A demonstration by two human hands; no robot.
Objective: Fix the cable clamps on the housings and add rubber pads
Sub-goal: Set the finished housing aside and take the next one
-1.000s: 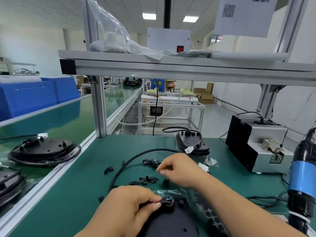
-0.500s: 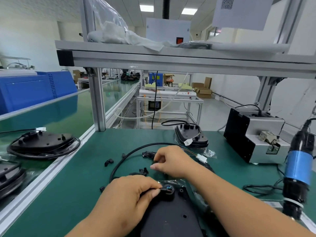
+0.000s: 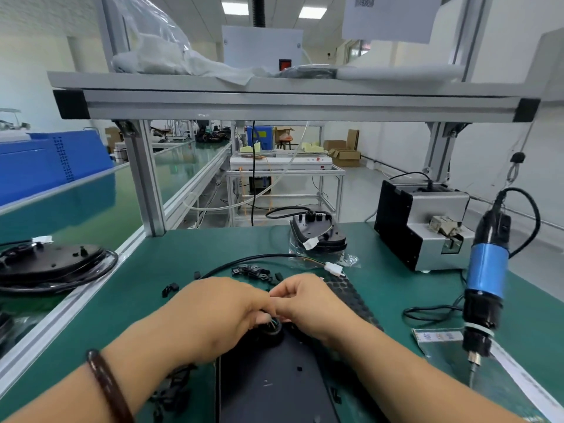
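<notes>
- Conveyor [image 3: 91,209], far left: another housing [image 3: 52,264] with its lead coiled round it lies well apart from the work and has no bearing on the coming move
- Desk [image 3: 183,254], left of centre: one stray clamp [image 3: 170,290] lies just beside the knuckles of the left hand [image 3: 219,319]
- Left hand: grip curled down on the cable boss [image 3: 272,330], thumb and fingers pinching at the root of the cable [image 3: 244,258]; the exact contact is hidden under the knuckles
- Housing [image 3: 268,389]: lies flat on the desk, long axis running straight away from the person, boss at its far end and directly beneath both grips
- Loose clamps [image 3: 251,271]: scattered just beyond the hands, inside the loop of the cable
- Right hand [image 3: 311,306]: fingertips pressed together and touching the left hand's fingertips over the boss; what they pinch is hidden, judged to be a cable clamp being seated across the cable
- Rubber pad sheet [image 3: 346,293]: lies just right of the right hand, partly under its wrist, not in either grip
- Screwdriver [image 3: 487,276]: upright, bit down, well to the right of the boss and nearer the right hand; judged that the right hand should fetch it while the left holds the clamp down
</notes>
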